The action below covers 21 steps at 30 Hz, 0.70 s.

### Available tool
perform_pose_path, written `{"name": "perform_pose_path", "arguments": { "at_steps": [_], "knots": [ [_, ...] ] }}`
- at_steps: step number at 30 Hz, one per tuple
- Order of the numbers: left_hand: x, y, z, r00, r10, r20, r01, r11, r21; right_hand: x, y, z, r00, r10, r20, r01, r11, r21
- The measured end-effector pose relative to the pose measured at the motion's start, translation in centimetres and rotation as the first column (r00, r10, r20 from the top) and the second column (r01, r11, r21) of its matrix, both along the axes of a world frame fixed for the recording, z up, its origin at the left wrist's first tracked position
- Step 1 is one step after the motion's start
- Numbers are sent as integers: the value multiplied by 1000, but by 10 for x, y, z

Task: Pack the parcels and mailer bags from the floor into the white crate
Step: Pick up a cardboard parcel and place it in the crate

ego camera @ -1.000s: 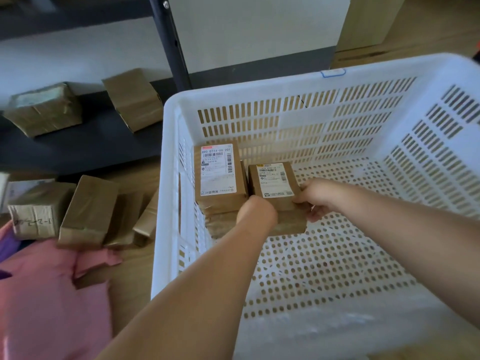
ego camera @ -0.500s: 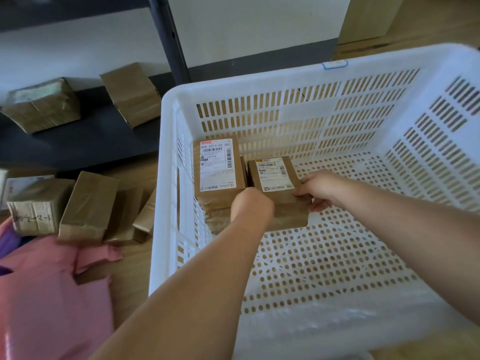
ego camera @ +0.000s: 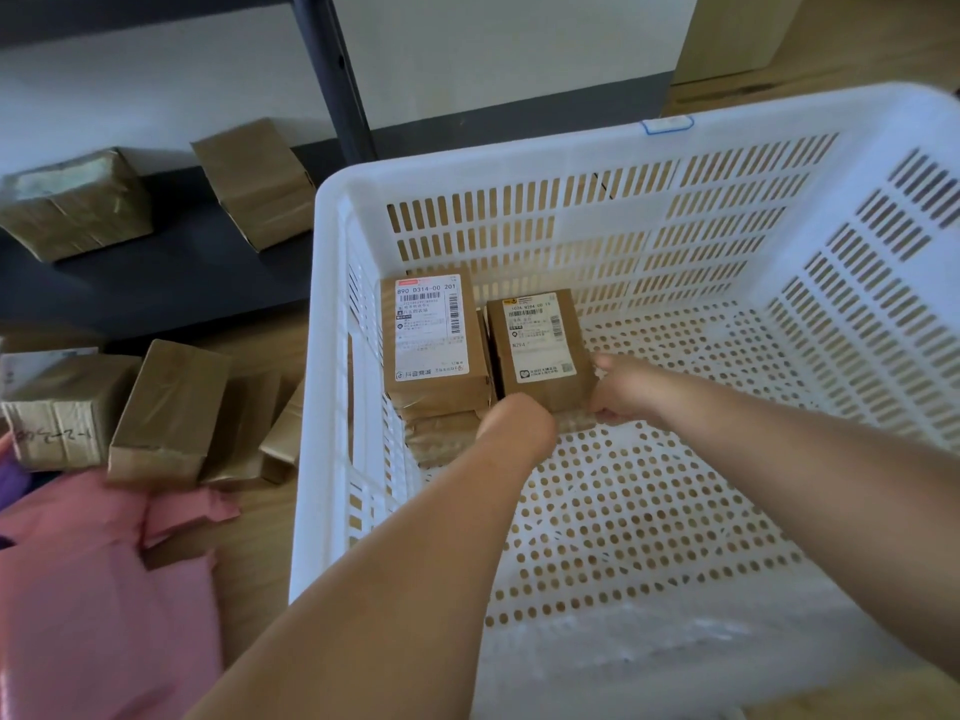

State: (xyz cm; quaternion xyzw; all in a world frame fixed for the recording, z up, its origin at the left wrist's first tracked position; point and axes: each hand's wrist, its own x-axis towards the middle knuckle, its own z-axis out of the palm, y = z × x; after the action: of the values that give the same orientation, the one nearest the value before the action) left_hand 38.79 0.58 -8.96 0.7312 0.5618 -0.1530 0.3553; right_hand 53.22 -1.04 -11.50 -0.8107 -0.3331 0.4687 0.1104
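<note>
Right hand (ego camera: 623, 389): fingers curled round the near right corner of the small parcel (ego camera: 540, 350), thumb low, fingertips on its right side. Left hand (ego camera: 517, 426): pressed up to the same parcel's near left edge. Its fingers are hidden behind the wrist, so the grip cannot be told. Both bare forearms reach in over the crate's near wall.

Small parcel: rectangular block in brown kraft paper, white printed label with barcode on the top face, glossy clear tape at the near end. Location: far left part of the white crate (ego camera: 571, 163), just beside the large parcel (ego camera: 431, 335).

Large parcel: same brown paper, flatter and wider, bigger white label. It lies on top of a lower parcel (ego camera: 441, 433) wrapped in crinkled shiny tape, close to the crate's left wall.

White crate: moulded plastic, smooth rounded rim, walls cut with rows of vertical slots, floor perforated with round holes.

Outside, left of the crate, on the wooden floor (ego camera: 270, 511): a cluster of taped brown boxes (ego camera: 171, 407), one marked in handwriting (ego camera: 52, 413). Nearer the camera, a pink mailer bag (ego camera: 104, 589), smooth film, creased. Farther back, two brown parcels (ego camera: 78, 205) (ego camera: 254, 179) on a dark ledge (ego camera: 156, 283), beside a black metal post (ego camera: 332, 70).
</note>
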Motion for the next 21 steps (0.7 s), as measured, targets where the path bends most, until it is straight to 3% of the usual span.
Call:
{"name": "perform_pose_path", "arguments": {
  "at_steps": [6, 7, 9, 11, 15, 17, 18, 21],
  "knots": [
    [2, -1, 6, 994, -98, -51, 94, 992, -80, -6, 5, 15, 975, 158, 158, -143, 984, -102],
    [0, -1, 12, 995, -77, -60, 72, 994, -88, -5, 8, 19, 967, 161, 195, -146, 985, -90],
    [-5, 2, 14, 989, 150, 10, -149, 987, -67, -5, 12, 28, 967, 117, 225, -110, 993, -41],
    [-6, 2, 26, 999, 40, -5, -40, 998, 40, -8, 16, 40, 975, 52, 216, -61, 998, 31],
    [-10, -8, 63, 989, -142, -27, 144, 983, 111, -22, 18, 76, 989, -66, 130, 43, 984, 171],
    [-15, -10, 82, 996, -35, 81, 26, 993, 113, -33, 16, 102, 988, -115, 98, 89, 968, 235],
    [-21, -10, 88, 973, 76, 217, -101, 989, 107, -39, 13, 115, 988, -136, 77, 110, 954, 279],
    [-44, -14, 115, 822, 282, 495, -365, 928, 76, -59, 3, 153, 977, -214, -25, 205, 886, 415]
  ]
}}
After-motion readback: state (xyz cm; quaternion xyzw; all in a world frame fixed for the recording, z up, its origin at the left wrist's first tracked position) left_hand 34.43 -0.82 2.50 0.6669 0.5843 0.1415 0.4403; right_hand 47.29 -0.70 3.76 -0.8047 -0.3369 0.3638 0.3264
